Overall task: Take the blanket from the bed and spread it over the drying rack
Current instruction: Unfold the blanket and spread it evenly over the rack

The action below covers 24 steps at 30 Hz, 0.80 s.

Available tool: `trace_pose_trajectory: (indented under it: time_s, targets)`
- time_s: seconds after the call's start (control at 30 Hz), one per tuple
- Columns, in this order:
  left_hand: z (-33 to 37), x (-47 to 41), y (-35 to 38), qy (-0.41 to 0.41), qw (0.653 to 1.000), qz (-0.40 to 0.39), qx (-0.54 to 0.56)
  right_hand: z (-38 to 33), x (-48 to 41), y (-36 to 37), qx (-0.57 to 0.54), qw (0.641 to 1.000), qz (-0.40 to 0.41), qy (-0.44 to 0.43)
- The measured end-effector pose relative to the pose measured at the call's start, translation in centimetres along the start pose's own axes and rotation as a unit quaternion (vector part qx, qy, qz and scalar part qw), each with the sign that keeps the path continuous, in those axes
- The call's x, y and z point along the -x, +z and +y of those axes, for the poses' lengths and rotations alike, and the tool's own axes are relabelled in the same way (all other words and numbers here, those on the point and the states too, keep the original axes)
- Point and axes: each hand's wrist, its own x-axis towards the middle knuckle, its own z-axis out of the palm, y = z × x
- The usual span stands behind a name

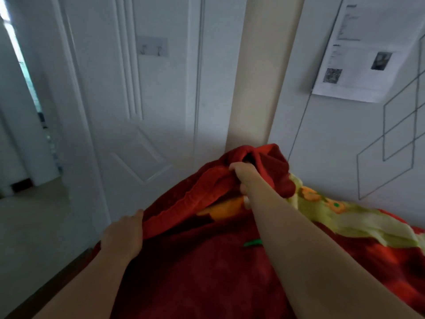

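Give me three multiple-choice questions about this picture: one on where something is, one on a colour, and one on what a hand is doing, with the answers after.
1. Where is the printed sheet of paper?
A. on the door
B. on the wall at the right
C. on the floor

2. What colour is most of the blanket?
A. blue
B. white
C. red

3. What is the right hand doing?
A. gripping a bunch of the blanket
B. hanging free
C. pressing flat on the door

Answers: 1 B, it hangs on the wall right of the door; 2 C, red cloth fills the lower view; 3 A, it clutches a raised fold of the cloth.
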Motion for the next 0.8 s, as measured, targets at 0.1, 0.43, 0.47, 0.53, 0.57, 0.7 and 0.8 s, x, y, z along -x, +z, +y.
trace_pose_trajectory:
  time_s: [0.1, 0.43, 0.47, 0.53, 0.57, 0.7, 0.8]
  targets:
    - [-1.8, 0.2, 1.6, -0.026, 0.999, -0.038, -0.009, 2.7, -1.1, 2.3, 0.013, 0.999, -0.033, 0.023]
    - [2.2, 1.4, 4.3, 0.014, 0.976, -0.199, 0.082, 4.8, -0.3, 2.8, 0.127, 0.969, -0.143, 0.158]
    - [2.9, 1.3, 4.0, 0.009, 0.973, -0.214, 0.092, 4.4, 0.0, 2.2, 0.13, 0.965, -0.153, 0.167]
    - [4.5, 1.1, 2.7, 0.012, 0.966, -0.214, 0.146, 3.7, 0.3, 0.6, 0.12, 0.967, -0.16, 0.157]
    - [5.5, 1.0, 1.8, 0.024, 0.961, -0.207, 0.184, 3.3, 0.5, -0.3, 0.108, 0.971, -0.158, 0.143]
    - [11.1, 1.9, -2.9, 0.099, 0.928, -0.222, 0.282, 2.8, 2.0, -4.8, 0.096, 0.983, -0.116, 0.101]
    - [14.3, 3.7, -3.5, 0.16, 0.923, -0.25, 0.243, 2.8, 5.1, -8.9, 0.081, 0.989, -0.083, 0.095]
